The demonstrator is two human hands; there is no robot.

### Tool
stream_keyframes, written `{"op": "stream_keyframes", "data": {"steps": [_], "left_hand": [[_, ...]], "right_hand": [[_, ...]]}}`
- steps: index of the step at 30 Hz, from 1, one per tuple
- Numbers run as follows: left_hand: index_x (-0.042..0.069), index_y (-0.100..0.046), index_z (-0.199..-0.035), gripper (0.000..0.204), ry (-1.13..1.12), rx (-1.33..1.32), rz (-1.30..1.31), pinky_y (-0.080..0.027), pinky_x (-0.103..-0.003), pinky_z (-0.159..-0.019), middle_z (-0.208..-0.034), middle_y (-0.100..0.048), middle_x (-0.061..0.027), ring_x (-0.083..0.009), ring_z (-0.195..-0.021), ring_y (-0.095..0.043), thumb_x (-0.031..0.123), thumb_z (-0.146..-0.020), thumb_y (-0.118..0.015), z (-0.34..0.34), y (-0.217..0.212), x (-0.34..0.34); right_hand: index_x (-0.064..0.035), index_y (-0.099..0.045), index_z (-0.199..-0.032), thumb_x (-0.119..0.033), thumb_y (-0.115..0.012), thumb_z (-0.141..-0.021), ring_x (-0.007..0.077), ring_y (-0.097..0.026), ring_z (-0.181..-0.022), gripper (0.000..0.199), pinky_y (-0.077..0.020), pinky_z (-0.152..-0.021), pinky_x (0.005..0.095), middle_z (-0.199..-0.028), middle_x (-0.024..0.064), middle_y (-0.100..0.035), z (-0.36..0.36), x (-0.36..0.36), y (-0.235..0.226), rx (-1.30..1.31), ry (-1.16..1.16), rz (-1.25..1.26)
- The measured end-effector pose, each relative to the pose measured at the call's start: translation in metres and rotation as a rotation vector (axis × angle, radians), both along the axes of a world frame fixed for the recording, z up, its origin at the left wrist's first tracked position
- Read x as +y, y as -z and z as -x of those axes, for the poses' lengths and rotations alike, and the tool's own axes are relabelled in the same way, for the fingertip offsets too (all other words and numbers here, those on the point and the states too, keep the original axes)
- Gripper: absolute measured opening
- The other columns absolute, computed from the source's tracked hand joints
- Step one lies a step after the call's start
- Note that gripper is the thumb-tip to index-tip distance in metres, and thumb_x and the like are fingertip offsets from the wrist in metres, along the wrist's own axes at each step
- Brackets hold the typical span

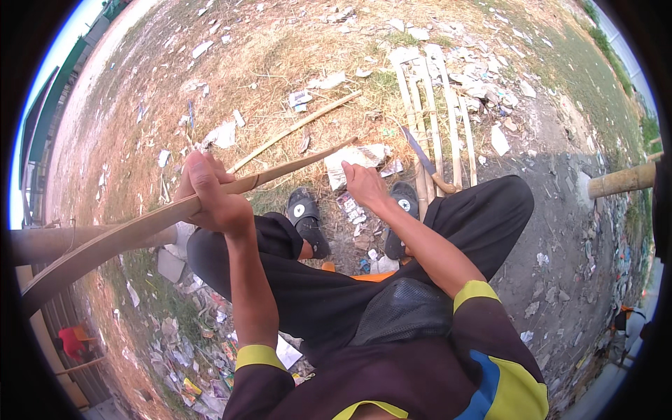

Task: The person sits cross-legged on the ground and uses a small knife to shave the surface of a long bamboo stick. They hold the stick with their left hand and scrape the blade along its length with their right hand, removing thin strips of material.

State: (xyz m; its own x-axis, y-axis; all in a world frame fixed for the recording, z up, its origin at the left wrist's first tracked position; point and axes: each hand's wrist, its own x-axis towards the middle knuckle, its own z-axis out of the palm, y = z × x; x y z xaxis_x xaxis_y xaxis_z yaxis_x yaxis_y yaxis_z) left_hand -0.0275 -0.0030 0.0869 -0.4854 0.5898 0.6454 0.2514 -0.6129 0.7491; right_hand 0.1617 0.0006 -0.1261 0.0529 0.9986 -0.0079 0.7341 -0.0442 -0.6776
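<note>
My left hand (213,192) is wrapped around a long bamboo strip (133,227). The strip slants from the lower left up toward the middle, its narrow end above the ground between my feet. My right hand (365,185) is closed just below that end, and whatever its fingers may hold is hidden. Behind this hand, a crumpled whitish sheet (371,154) lies on the ground. To the right rests a knife (420,152) with a wooden handle, lying against several pale bamboo strips (451,115) laid side by side.
Another bamboo strip (301,126) lies diagonally on the dry grass ahead. Thick bamboo poles (619,182) jut in at both sides. My sandalled feet (308,217) stand amid scattered litter. At the far lower left there is a person in red (70,343).
</note>
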Motion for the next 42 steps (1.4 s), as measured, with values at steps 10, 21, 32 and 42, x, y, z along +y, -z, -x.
{"op": "stream_keyframes", "data": {"steps": [10,21,32,42], "left_hand": [[0.003,-0.041,-0.053,0.045,0.022,0.003,-0.027,-0.027,-0.026,-0.046,-0.046,-0.037,-0.002,-0.009,-0.045,-0.033,0.017,-0.095,-0.044,-0.003,-0.005,0.007],[0.002,-0.047,-0.058,0.045,-0.183,0.252,-0.096,-0.038,-0.026,-0.049,-0.053,-0.049,-0.0043,-0.0128,-0.048,-0.047,0.021,-0.099,-0.048,0.001,-0.013,0.009],[0.002,-0.045,-0.06,0.043,-0.099,0.042,-0.041,-0.035,-0.024,-0.044,-0.05,-0.046,-0.005,-0.0112,-0.042,-0.044,0.017,-0.1,-0.044,-0.022,-0.011,-0.011],[0.002,-0.047,-0.059,0.044,-0.094,0.13,-0.06,-0.031,-0.024,-0.044,-0.049,-0.046,-0.0045,-0.0106,-0.042,-0.041,0.018,-0.099,-0.043,-0.016,-0.002,-0.014]], "right_hand": [[0.0059,-0.064,-0.106,-0.042,-0.03,-0.099,0.0451,-0.059,-0.104,0.06,-0.0464,-0.09,0.0508,-0.107,0.0305,-0.062,-0.068,0.019,0.104,-0.282,0.154,0.507],[0.0045,-0.06,-0.083,-0.047,-0.029,-0.1,0.0407,-0.059,-0.078,0.063,-0.0452,-0.073,0.0446,-0.076,0.026,-0.061,0.003,0.005,-0.116,0.344,-0.165,0.239],[0.0029,-0.055,-0.087,-0.032,-0.036,-0.102,0.0402,-0.062,-0.065,0.043,-0.0473,-0.059,0.044,-0.067,0.0229,-0.059,0.036,-0.057,-0.212,0.522,-0.367,0.112],[0.0025,-0.055,-0.083,-0.026,-0.042,-0.1,0.0467,-0.058,-0.064,0.035,-0.0458,-0.056,0.0505,-0.064,0.0283,-0.056,0.033,-0.062,-0.193,0.348,-0.355,-0.028]]}}
